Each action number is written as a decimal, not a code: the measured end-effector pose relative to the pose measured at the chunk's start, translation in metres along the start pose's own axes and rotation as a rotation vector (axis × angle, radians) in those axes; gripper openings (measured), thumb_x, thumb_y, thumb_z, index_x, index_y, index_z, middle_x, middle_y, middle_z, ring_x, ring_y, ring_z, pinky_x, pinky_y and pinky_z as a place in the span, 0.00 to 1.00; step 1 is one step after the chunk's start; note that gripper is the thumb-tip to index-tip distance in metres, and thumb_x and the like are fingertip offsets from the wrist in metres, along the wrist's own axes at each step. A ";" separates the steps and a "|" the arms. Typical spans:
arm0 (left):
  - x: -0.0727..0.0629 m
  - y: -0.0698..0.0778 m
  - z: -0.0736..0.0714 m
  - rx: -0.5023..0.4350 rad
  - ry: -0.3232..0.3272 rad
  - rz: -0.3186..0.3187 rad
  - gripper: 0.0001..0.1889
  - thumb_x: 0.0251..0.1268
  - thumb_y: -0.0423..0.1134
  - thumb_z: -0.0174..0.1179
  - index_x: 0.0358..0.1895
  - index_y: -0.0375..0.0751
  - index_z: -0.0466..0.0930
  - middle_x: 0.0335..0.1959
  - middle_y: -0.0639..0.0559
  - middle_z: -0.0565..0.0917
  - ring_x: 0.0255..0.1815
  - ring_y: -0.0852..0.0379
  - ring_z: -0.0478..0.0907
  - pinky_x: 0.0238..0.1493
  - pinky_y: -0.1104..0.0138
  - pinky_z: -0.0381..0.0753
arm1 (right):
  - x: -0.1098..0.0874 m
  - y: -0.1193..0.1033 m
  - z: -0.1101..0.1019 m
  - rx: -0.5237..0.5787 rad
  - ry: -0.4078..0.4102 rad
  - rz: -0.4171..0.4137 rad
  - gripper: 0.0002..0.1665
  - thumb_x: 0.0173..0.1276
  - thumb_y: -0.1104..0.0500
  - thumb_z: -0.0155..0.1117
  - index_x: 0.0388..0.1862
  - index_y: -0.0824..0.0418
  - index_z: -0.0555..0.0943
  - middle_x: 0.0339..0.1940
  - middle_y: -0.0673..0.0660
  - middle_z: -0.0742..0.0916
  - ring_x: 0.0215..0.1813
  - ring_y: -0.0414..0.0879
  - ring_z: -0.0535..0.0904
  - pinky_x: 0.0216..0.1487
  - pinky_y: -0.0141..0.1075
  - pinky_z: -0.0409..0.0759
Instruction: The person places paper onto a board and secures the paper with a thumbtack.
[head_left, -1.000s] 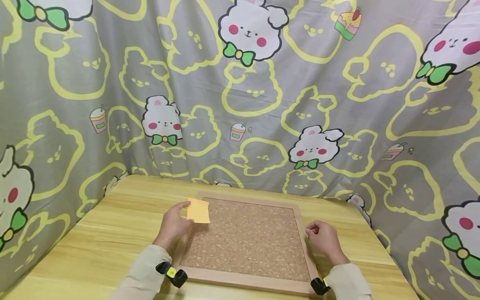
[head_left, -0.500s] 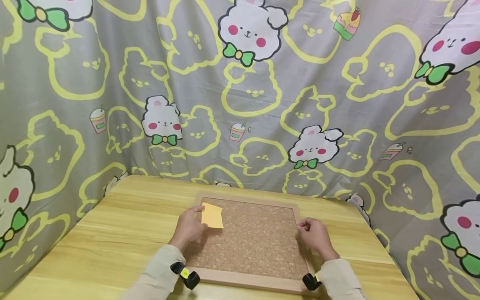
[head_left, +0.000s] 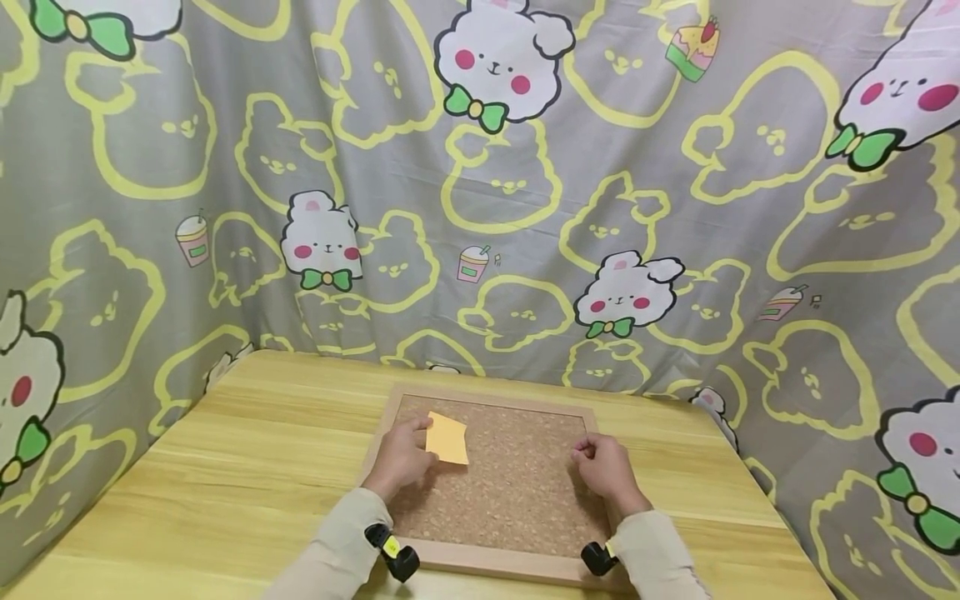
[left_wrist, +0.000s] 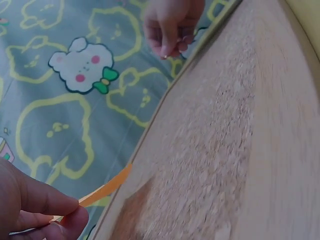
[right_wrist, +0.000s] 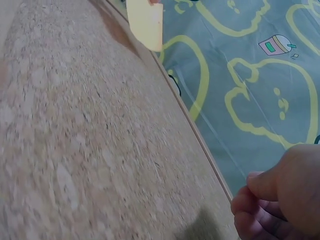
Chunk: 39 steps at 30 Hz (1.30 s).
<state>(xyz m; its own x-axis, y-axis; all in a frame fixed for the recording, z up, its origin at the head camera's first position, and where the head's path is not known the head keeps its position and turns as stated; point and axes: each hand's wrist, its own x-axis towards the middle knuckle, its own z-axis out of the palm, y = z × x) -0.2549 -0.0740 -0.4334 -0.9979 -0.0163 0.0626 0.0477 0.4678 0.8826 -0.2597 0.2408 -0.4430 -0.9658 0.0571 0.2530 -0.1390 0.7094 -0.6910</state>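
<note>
No legible lettering, number or brand anywhere. On the black left-wrist camera (head_left: pixel 405 565), by the near left corner of the corkboard (head_left: pixel 517 500), a yellow label (head_left: pixel 392 547), perhaps with faint marks, too small to read. On the black right-wrist camera (head_left: pixel 598 559), by the corkboard's near right corner, just a yellow sliver (head_left: pixel 611 547). On the curtain's printed cup (head_left: pixel 473 264), beyond the corkboard, a green patch (head_left: pixel 468 270) without readable words.
</note>
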 end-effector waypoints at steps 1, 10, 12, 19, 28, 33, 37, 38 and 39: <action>0.001 0.000 0.002 -0.008 -0.005 -0.008 0.31 0.50 0.21 0.65 0.62 0.31 0.74 0.56 0.30 0.77 0.11 0.62 0.67 0.14 0.70 0.69 | 0.001 -0.001 0.002 0.001 0.001 -0.002 0.05 0.61 0.71 0.64 0.26 0.64 0.81 0.20 0.50 0.78 0.25 0.43 0.71 0.25 0.35 0.71; 0.001 0.003 0.013 -0.092 -0.057 -0.045 0.31 0.51 0.21 0.64 0.63 0.33 0.73 0.56 0.31 0.77 0.11 0.58 0.70 0.13 0.68 0.72 | 0.009 -0.009 0.016 0.012 -0.030 -0.060 0.05 0.60 0.70 0.65 0.26 0.64 0.80 0.20 0.50 0.79 0.26 0.42 0.72 0.30 0.36 0.72; 0.002 0.004 0.015 -0.091 -0.065 -0.050 0.30 0.51 0.21 0.64 0.63 0.33 0.74 0.57 0.32 0.77 0.15 0.57 0.73 0.15 0.67 0.73 | 0.011 -0.010 0.018 0.007 -0.031 -0.062 0.05 0.60 0.70 0.65 0.26 0.63 0.81 0.20 0.50 0.79 0.26 0.42 0.72 0.30 0.36 0.72; 0.003 0.005 0.026 -0.090 -0.088 -0.048 0.30 0.50 0.20 0.65 0.62 0.32 0.74 0.55 0.32 0.78 0.28 0.54 0.79 0.20 0.66 0.75 | 0.015 -0.013 0.023 -0.024 -0.047 -0.079 0.05 0.60 0.69 0.65 0.26 0.63 0.81 0.21 0.50 0.78 0.26 0.42 0.72 0.30 0.36 0.73; 0.004 0.002 0.037 -0.051 -0.096 -0.030 0.30 0.46 0.19 0.67 0.59 0.30 0.76 0.58 0.33 0.76 0.32 0.52 0.79 0.24 0.66 0.79 | 0.016 -0.018 0.033 -0.003 -0.103 -0.118 0.06 0.60 0.71 0.67 0.25 0.65 0.79 0.19 0.50 0.77 0.25 0.41 0.71 0.27 0.34 0.71; 0.005 -0.001 0.045 0.015 -0.093 0.022 0.28 0.46 0.22 0.69 0.57 0.27 0.77 0.55 0.34 0.78 0.49 0.43 0.78 0.39 0.58 0.81 | 0.021 -0.023 0.041 -0.042 -0.129 -0.124 0.05 0.60 0.68 0.68 0.26 0.62 0.81 0.21 0.49 0.78 0.26 0.41 0.72 0.28 0.35 0.72; 0.005 -0.001 0.050 0.090 -0.107 0.058 0.26 0.49 0.25 0.69 0.55 0.26 0.77 0.54 0.33 0.77 0.55 0.38 0.75 0.51 0.51 0.77 | 0.023 -0.028 0.048 -0.052 -0.170 -0.104 0.05 0.62 0.67 0.67 0.27 0.61 0.81 0.22 0.49 0.78 0.27 0.42 0.72 0.29 0.36 0.73; 0.005 0.000 0.052 0.104 -0.110 0.064 0.25 0.49 0.25 0.68 0.55 0.26 0.77 0.54 0.33 0.77 0.56 0.38 0.75 0.52 0.50 0.76 | 0.023 -0.029 0.049 -0.050 -0.178 -0.104 0.05 0.62 0.67 0.67 0.27 0.61 0.80 0.22 0.49 0.79 0.27 0.42 0.72 0.29 0.36 0.73; 0.005 0.000 0.053 0.121 -0.116 0.068 0.25 0.50 0.25 0.68 0.55 0.26 0.77 0.55 0.33 0.77 0.56 0.37 0.74 0.53 0.49 0.76 | 0.024 -0.030 0.050 -0.052 -0.186 -0.102 0.05 0.63 0.66 0.67 0.28 0.61 0.80 0.22 0.50 0.79 0.27 0.42 0.72 0.29 0.36 0.73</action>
<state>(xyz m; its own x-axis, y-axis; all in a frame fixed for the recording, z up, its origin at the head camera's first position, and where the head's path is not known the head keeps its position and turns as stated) -0.2623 -0.0268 -0.4579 -0.9913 0.1176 0.0596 0.1163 0.5671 0.8154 -0.2897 0.1854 -0.4502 -0.9716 -0.1445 0.1872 -0.2317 0.7402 -0.6312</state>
